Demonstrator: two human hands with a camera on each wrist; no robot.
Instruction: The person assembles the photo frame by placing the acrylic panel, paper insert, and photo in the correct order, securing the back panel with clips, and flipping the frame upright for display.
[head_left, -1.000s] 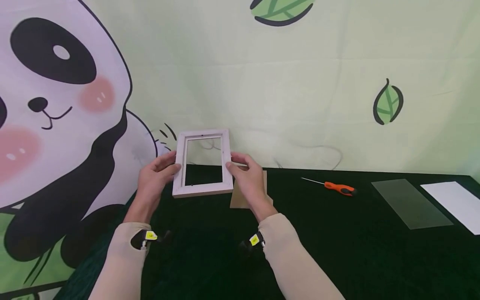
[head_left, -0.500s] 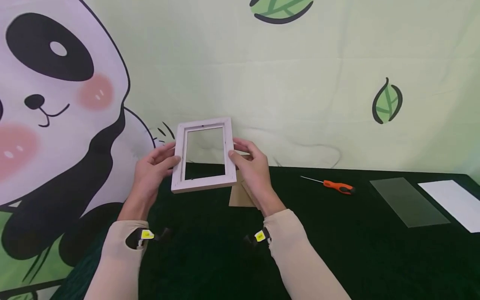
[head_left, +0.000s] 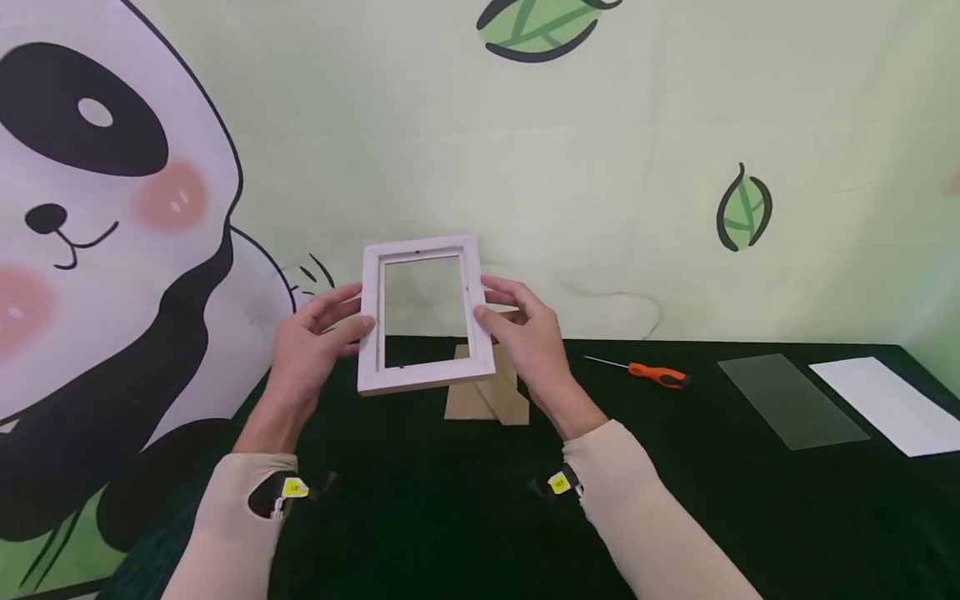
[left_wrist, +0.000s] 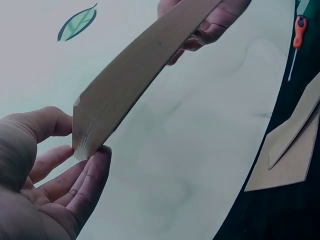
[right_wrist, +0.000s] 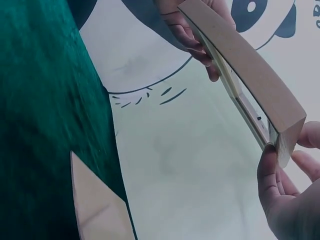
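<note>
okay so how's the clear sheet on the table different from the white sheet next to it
The clear sheet is see-through, so the dark green table cover shows through it; the white sheet is opaque and bright. The clear sheet lies nearer the orange screwdriver; the white sheet lies farther to the person's right, close to the table's edge. Both are thin rectangles lying flat, side by side without touching, and neither hand touches them.

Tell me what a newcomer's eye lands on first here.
First, the pale wooden picture frame held up in mid-air above the dark green table, the left hand and the right hand gripping its side edges. Next comes the big panda print on the backdrop at left. Then the orange-handled screwdriver on the table to the right.
</note>
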